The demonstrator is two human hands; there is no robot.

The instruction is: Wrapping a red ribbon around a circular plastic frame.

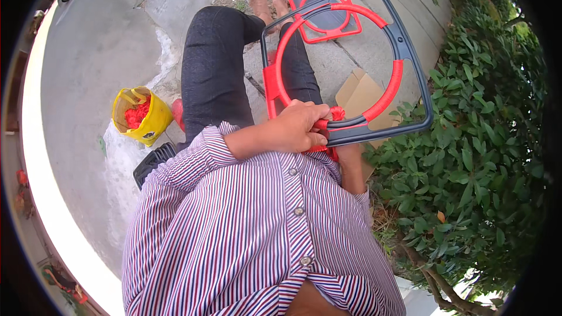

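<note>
The black frame is gripped at its near-left corner by the curled left hand, its ring lying far and right, while the half-hidden right hand's grip cannot be told.

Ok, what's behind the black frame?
Behind the black frame: a trouser leg, some cardboard and a red frame. Part of the right hand shows there too, but its fingers are covered.

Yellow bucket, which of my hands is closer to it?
Left. Your left hand grips the near edge of the black frame, right of the bucket; your right hand, partly hidden beneath the frame, is farther right.
</note>
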